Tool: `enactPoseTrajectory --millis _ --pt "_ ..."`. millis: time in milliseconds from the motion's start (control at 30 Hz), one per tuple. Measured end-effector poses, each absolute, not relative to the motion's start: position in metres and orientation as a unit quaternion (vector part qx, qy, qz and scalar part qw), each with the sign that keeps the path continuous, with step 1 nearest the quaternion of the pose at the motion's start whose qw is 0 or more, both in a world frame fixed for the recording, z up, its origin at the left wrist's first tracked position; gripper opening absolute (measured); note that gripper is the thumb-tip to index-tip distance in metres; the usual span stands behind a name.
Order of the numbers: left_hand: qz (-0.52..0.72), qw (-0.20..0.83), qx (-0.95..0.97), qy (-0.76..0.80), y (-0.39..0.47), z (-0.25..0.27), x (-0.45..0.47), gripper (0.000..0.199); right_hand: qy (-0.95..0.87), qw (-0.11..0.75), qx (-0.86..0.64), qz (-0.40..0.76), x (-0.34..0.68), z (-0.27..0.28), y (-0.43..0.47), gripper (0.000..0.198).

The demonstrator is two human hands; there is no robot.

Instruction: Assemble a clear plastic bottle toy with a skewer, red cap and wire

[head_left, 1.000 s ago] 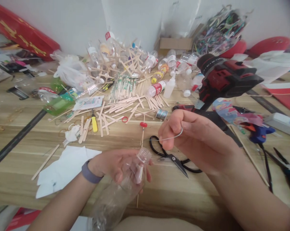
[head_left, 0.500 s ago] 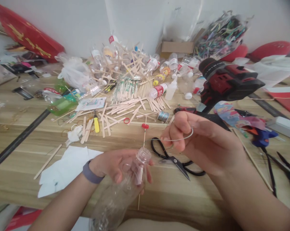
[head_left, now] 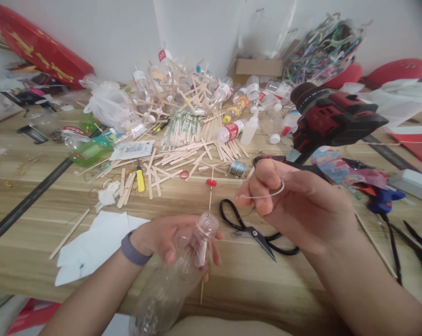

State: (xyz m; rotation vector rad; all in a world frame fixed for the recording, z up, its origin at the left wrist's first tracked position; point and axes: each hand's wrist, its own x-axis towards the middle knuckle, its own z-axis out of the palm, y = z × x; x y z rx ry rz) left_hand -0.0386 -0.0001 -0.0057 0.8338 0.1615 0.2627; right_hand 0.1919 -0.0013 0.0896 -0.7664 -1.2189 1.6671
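Observation:
A clear plastic bottle (head_left: 162, 291) leans with its open neck up and away from me. Around the back of its upper part curls my left hand (head_left: 169, 240), thumb on one side and fingertips showing on the other. A thin wooden stick (head_left: 210, 200) carrying a red bottle cap (head_left: 211, 182) stands at the bottle's mouth; its lower end shows below the fingers. My right hand (head_left: 284, 200), raised over the table, is closed on a thin, curved white cord (head_left: 266, 196), which may be wire. Black-handled scissors (head_left: 254, 233) lie between the hands.
A red and black power drill (head_left: 333, 114) stands at the right. Wooden craft sticks (head_left: 183, 156) and bottles (head_left: 231, 132) are heaped at the back. A yellow-handled screwdriver (head_left: 140, 181), white paper (head_left: 92, 247), a wire spool (head_left: 238, 168) and a blue glue gun (head_left: 382, 198) lie around.
My right hand has shifted slightly, with the white cord still in its fingers. My left hand and the bottle have barely moved.

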Motion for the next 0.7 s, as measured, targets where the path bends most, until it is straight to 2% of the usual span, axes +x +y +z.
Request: enactPoseTrajectory --millis 233,367,533,700 --pt "0.130 0.884 0.441 0.080 0.002 -0.002 -0.043 0.069 -0.448 0.418 -0.275 0.741 0.189 0.080 0.001 0.013" --pt "0.140 0.884 0.437 0.090 0.003 -0.003 -0.044 0.070 -0.456 0.366 -0.331 0.740 0.183 0.070 0.003 0.013" --pt "0.142 0.867 0.466 0.108 0.003 0.001 -0.042 0.074 -0.612 0.364 -0.429 0.555 0.174 0.059 0.002 0.015" --pt "0.197 0.832 0.490 0.171 0.002 0.002 -0.038 0.079 -0.756 0.289 -0.463 0.362 0.174 0.059 -0.001 0.018"
